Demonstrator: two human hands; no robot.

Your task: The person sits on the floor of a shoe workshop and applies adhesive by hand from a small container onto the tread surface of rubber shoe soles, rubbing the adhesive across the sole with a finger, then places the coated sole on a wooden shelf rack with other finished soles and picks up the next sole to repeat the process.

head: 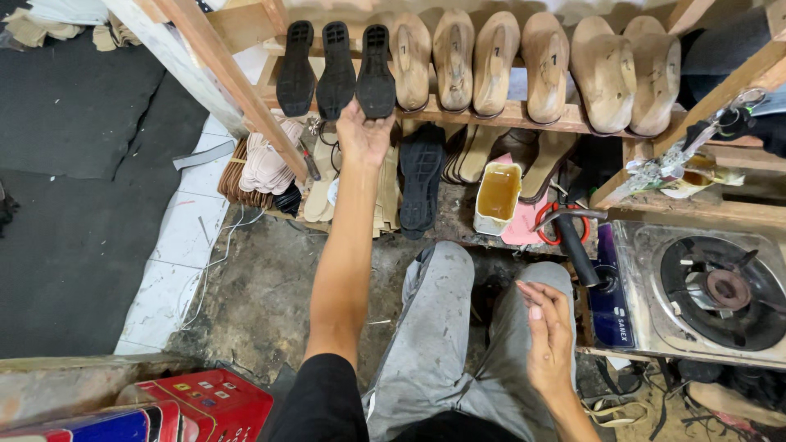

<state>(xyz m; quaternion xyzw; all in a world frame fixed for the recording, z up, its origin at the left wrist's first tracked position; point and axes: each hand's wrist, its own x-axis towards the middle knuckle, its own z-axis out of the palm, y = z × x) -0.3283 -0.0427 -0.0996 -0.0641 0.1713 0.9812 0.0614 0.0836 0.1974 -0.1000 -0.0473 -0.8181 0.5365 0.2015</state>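
Seen from above, a seated person's right hand (547,331) hovers open and empty over the right knee of grey trousers (446,327), fingers loosely spread. Just beyond it sit a gas stove (704,295) and a container of amber glue (497,196). Farther out, the left hand (363,135) reaches up to the wooden shelf (499,115), fingers closed on the heel of a black shoe sole (376,69). Beside that sole stand two more black soles (315,69) and a row of wooden shoe lasts (532,69).

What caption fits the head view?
Left hand touching a black sole on the wooden rack; right hand empty above the knee.
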